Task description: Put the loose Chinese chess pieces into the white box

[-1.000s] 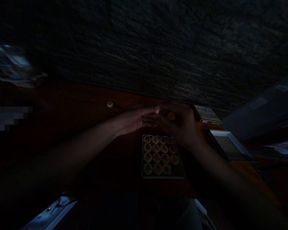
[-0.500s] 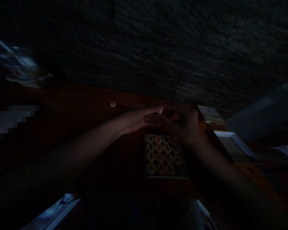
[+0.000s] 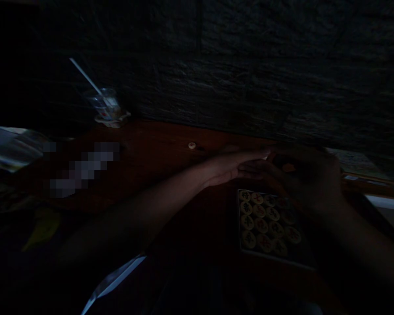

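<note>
The scene is very dark. My left hand [image 3: 231,165] reaches across the wooden table [image 3: 157,153], fingers stretched out flat and together, tips meeting my right hand [image 3: 304,175]. The right hand is curled with its fingers closed; a small pale disc edge shows at the fingertips where the hands meet. Below them lies a dark square tray [image 3: 302,258] filled with several round pale game pieces [image 3: 259,212] marked in red and black. One loose pale piece [image 3: 192,145] lies alone on the table farther back.
A clear glass with a straw [image 3: 104,105] stands at the back left by the dark stone wall. Papers or bags [image 3: 9,146] lie at the far left. A printed box [image 3: 361,164] and a white-edged tray [image 3: 385,203] sit at the right.
The view has swung left, so hands, tray and loose piece now sit farther right in the picture and the glass has come into sight. The hands keep the same pose together.
</note>
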{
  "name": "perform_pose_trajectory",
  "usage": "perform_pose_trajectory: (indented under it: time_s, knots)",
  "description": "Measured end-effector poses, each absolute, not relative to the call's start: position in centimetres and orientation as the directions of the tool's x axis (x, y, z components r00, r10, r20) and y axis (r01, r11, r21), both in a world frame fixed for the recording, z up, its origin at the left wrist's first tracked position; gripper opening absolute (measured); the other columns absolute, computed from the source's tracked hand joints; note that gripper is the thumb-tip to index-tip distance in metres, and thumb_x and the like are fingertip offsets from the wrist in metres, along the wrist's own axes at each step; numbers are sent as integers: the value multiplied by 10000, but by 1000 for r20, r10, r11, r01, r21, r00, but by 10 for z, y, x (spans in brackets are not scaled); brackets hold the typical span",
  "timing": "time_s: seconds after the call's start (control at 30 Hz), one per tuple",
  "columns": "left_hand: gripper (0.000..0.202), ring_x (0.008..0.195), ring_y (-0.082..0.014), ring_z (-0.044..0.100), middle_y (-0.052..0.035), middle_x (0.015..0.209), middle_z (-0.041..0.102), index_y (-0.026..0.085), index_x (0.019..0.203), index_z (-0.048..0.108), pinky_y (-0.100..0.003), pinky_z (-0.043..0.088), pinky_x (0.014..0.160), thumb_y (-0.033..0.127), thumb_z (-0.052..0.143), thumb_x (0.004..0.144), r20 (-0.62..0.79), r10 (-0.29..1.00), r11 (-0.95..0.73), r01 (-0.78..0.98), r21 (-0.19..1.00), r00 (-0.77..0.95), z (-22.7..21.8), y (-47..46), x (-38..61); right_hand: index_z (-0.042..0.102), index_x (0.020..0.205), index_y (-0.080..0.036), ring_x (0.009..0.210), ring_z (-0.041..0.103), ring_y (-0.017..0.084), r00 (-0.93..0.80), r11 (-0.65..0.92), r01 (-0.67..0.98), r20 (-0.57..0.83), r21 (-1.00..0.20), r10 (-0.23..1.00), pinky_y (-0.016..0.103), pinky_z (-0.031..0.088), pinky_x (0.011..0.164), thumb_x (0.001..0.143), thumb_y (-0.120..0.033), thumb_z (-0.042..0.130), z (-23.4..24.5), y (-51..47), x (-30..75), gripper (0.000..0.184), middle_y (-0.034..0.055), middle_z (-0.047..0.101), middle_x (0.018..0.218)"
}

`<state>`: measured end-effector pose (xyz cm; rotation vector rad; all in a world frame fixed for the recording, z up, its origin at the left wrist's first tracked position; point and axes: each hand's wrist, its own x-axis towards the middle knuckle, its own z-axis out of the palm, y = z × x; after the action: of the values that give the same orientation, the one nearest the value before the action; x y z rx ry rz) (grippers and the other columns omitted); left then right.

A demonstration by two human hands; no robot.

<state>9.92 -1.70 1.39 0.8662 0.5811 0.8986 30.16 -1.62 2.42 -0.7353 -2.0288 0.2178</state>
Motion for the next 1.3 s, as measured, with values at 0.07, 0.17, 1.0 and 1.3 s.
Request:
perform_pose_trajectory:
  time_s: [0.07,0.17,1.0,1.3]
  knots:
    - [158,823,-163,751,-74,866,803,115,910,806,-352,594,904,258,864,880,-79,853,330,-416,848,515,14,-17,99,835,1080,-332,635,695,202,-389,803,423,715,-421,580,340,529,567,903,-412,836,24,-16,302,194,21,761,765]
    - [96,830,-152,748,-67,871,800,110,883,802,-346,588,927,181,865,867,-58,866,305,-433,848,497,14,-17,99,831,1135,-324,629,697,202,-412,811,439,716,-387,564,331,519,543,913,-393,815,21,-14,304,233,25,767,784]
    - [161,840,-179,783,-98,895,823,116,931,807,-318,629,832,264,851,884,-67,889,265,-389,882,453,12,-20,98,829,1176,-232,623,644,148,-385,763,413,664,-497,641,286,532,616,872,-306,834,16,-13,302,313,18,781,817]
    - [108,836,-184,779,-96,892,818,119,909,791,-326,623,838,210,836,871,-85,887,287,-397,872,453,14,-21,97,832,1159,-245,601,625,137,-393,782,408,682,-471,617,277,520,602,867,-265,835,16,-12,302,292,13,778,816]
